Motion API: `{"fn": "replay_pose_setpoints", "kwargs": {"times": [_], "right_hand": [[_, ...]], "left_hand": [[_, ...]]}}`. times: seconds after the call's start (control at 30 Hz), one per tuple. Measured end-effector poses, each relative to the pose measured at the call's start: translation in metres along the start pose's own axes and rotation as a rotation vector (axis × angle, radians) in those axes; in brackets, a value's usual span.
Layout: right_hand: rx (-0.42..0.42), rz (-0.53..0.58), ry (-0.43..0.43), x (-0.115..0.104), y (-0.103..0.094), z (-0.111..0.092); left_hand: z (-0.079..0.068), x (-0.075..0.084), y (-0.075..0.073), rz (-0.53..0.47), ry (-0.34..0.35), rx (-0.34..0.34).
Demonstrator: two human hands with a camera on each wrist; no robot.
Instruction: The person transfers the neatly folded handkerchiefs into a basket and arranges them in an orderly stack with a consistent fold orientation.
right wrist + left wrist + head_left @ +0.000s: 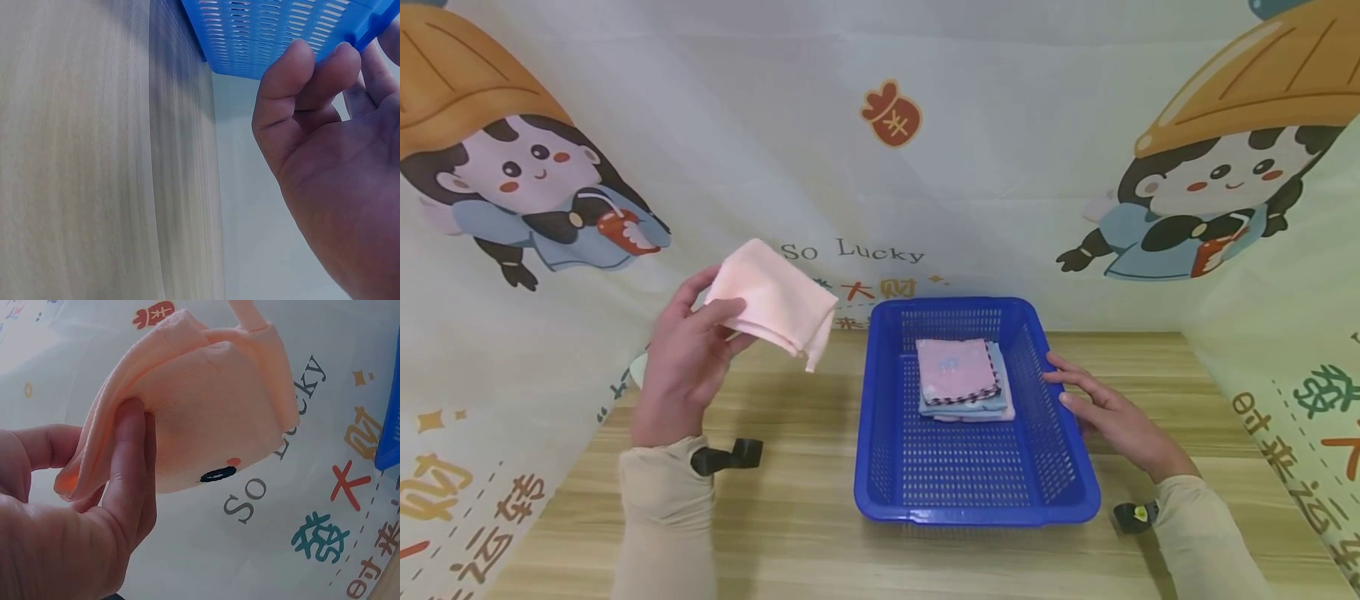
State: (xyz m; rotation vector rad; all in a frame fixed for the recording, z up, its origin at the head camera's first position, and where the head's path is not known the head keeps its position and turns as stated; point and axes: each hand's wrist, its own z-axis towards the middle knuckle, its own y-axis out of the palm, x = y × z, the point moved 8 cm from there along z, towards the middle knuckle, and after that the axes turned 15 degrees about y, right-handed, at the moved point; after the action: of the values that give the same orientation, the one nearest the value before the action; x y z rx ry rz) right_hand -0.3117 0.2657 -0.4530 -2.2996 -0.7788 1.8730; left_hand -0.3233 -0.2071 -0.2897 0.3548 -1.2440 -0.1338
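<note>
My left hand [688,354] holds a folded peach-pink small towel [775,296] up off the table, left of the basket. Thumb and fingers pinch its left edge, and a corner hangs down at the right. A dark oval and a coral dot mark the towel [206,434] in the left wrist view. Within the blue plastic basket [880,492] lies a stack of folded small towels [957,371], pink with a checked edge on top and light blue and white below. My right hand [1112,421] touches the basket's right rim, its fingers relaxed; two fingertips [297,59] lie against the outer side.
The basket stands on a wood-grain table [797,500], near the back. A white printed sheet [1000,192] with cartoon figures and lettering hangs behind and along both sides. Black straps [730,457] sit at both wrists.
</note>
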Motion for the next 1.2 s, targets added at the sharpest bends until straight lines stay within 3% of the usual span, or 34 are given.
{"fn": "replay_pose_setpoints", "kwargs": {"times": [0.83, 1.2], "right_hand": [[-0.004, 0.010, 0.000, 0.000, 0.001, 0.000], [-0.003, 0.009, -0.005, 0.000, 0.001, 0.000]], "left_hand": [[0.011, -0.034, 0.065, -0.079, -0.074, -0.083], [0.012, -0.055, 0.094, -0.183, -0.116, -0.115]]}}
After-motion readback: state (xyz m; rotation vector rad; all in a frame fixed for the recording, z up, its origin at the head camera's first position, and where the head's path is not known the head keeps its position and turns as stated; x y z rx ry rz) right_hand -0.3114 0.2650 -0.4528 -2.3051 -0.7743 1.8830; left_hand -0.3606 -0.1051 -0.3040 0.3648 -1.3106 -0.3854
